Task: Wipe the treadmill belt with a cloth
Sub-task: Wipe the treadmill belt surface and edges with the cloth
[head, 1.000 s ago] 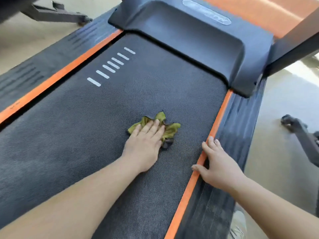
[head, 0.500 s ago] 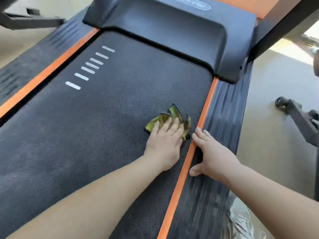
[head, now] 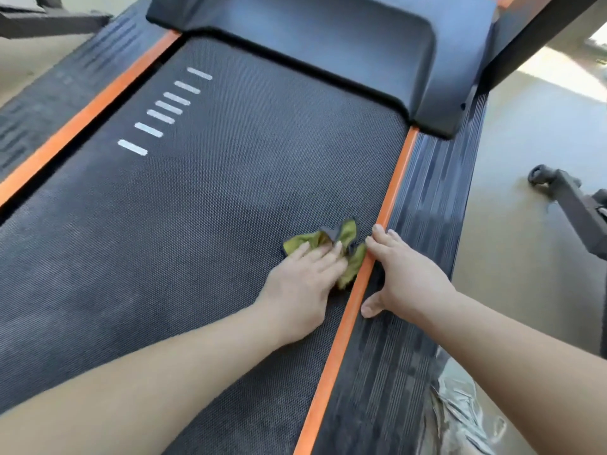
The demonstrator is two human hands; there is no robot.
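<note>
The cloth is a crumpled olive-green rag with a dark grey edge, bunched into loose folds on the treadmill belt, right against the belt's right-hand border. The belt is a dark, finely dimpled mat with a row of short white dashes printed near its far left side. The left hand lies palm down on the cloth, fingers stretched flat and close together, pressing it to the belt rather than gripping it; much of the cloth is hidden beneath the palm. Just beside it runs a smooth orange strip, and past that a ribbed black side rail. The right hand rests open on that rail, fingertips reaching the orange strip and thumb spread, holding nothing. Both bare forearms stretch in from the bottom edge, cut off there. At the belt's far end sits a glossy black moulded cover. A matching orange strip borders the left side, slightly blurred.
</note>
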